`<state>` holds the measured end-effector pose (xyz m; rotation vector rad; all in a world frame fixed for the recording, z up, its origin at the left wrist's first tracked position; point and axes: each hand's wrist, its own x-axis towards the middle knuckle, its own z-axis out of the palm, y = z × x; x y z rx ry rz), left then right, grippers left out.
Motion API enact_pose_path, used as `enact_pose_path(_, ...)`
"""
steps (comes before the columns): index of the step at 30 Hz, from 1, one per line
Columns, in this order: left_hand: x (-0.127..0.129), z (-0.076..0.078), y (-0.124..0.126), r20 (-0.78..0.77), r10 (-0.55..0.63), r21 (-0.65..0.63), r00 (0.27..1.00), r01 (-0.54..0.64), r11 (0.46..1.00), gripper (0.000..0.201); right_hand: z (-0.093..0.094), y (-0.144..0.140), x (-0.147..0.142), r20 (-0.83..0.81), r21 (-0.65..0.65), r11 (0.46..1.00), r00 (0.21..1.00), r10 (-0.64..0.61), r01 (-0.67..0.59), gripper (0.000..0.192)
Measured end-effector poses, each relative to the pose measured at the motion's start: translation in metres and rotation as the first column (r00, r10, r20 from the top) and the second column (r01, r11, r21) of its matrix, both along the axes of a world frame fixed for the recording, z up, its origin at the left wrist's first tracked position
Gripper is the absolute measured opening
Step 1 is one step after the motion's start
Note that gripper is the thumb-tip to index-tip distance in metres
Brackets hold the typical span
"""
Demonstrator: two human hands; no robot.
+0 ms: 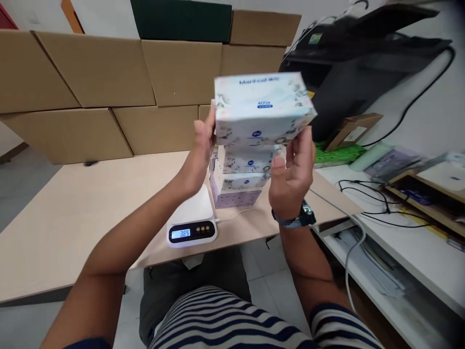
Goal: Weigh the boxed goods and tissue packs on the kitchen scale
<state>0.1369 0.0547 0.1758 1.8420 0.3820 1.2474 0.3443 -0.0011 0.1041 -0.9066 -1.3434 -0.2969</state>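
Between my two hands is a white tissue pack [259, 109] with a blue logo and a leaf-and-flower print. My left hand [201, 155] presses against its left side, and my right hand [294, 169] is closed around its lower right corner. Behind and beneath it stands a stack of similar tissue packs [241, 182], the lowest one purple with dots. Whether the held pack touches the stack is hidden. Left of the stack, a white digital scale [192, 213] has a lit display and a bare plate, partly covered by my left hand and forearm.
Cardboard boxes [94, 72] form a wall along the back of the wooden table [72, 218]. A black printer [348, 68] stands at the right, near a small brown box [350, 131]. Black cables [385, 198] lie on the white side shelf, and a grey cable [347, 271] hangs down.
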Motion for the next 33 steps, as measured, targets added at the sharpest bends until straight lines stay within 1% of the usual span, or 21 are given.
enact_pose_path(2,0.013,-0.006,0.019,-0.053,-0.139,-0.11,0.989,0.133,0.985,0.103,-0.007,0.013,0.019,-0.006,-0.06,0.997,0.999,-0.046,0.045,0.07)
enact_pose_path(3,0.017,-0.012,0.025,-0.075,-0.179,-0.151,0.981,0.166,0.974,0.104,-0.013,0.018,0.026,-0.011,-0.086,0.995,0.998,-0.057,0.056,0.071)
enact_pose_path(5,0.018,-0.026,0.029,-0.097,-0.164,-0.199,0.982,0.142,0.97,0.101,-0.025,0.023,0.035,-0.026,-0.104,0.993,0.998,-0.059,0.056,0.073)
enact_pose_path(7,0.014,-0.037,0.025,-0.118,-0.107,-0.189,0.987,0.083,0.978,0.096,-0.032,0.026,0.039,-0.048,-0.079,0.996,0.998,-0.044,0.04,0.073)
enact_pose_path(8,0.011,-0.039,0.021,-0.134,-0.08,-0.172,0.988,0.056,0.984,0.094,-0.034,0.028,0.04,-0.058,-0.066,0.997,0.998,-0.032,0.028,0.072)
enact_pose_path(10,0.005,-0.039,0.011,-0.174,-0.029,-0.124,0.984,0.007,0.992,0.09,-0.036,0.031,0.04,-0.069,-0.046,0.999,0.998,-0.01,0.007,0.071)
enact_pose_path(12,0.001,-0.034,0.002,-0.224,0.017,-0.064,0.974,-0.032,0.997,0.088,-0.035,0.033,0.04,-0.078,-0.029,1.0,0.997,0.0,-0.002,0.071)
enact_pose_path(15,-0.002,-0.027,-0.008,-0.326,0.074,0.058,0.943,-0.058,0.997,0.097,-0.034,0.036,0.038,-0.096,0.014,1.0,0.995,-0.001,0.002,0.069)
enact_pose_path(17,-0.003,-0.024,-0.011,-0.379,0.1,0.13,0.92,-0.054,0.99,0.101,-0.033,0.035,0.037,-0.104,0.032,0.999,0.994,-0.014,0.017,0.068)
enact_pose_path(20,-0.004,-0.025,-0.009,-0.385,0.116,0.172,0.916,-0.052,0.984,0.095,-0.032,0.033,0.036,-0.1,0.035,0.999,0.995,-0.025,0.028,0.067)
enact_pose_path(22,-0.005,-0.028,-0.004,-0.353,0.125,0.154,0.927,-0.074,0.985,0.09,-0.032,0.031,0.035,-0.093,0.033,0.999,0.995,-0.021,0.024,0.066)
enact_pose_path(25,-0.007,-0.032,0.005,-0.281,0.143,0.077,0.949,-0.126,0.989,0.087,-0.034,0.03,0.036,-0.092,0.016,1.0,0.996,-0.024,0.025,0.066)
enact_pose_path(28,-0.009,-0.035,0.014,-0.223,0.165,-0.01,0.961,-0.171,0.985,0.092,-0.039,0.034,0.041,-0.114,0.002,0.999,0.992,-0.046,0.046,0.067)
enact_pose_path(30,-0.009,-0.035,0.022,-0.197,0.188,-0.055,0.962,-0.202,0.978,0.096,-0.041,0.04,0.048,-0.13,0.029,0.998,0.99,-0.058,0.062,0.066)
enact_pose_path(33,0.0,-0.032,0.03,-0.189,0.211,-0.11,0.959,-0.234,0.966,0.1,-0.034,0.052,0.059,-0.152,0.072,0.996,0.988,-0.04,0.052,0.067)
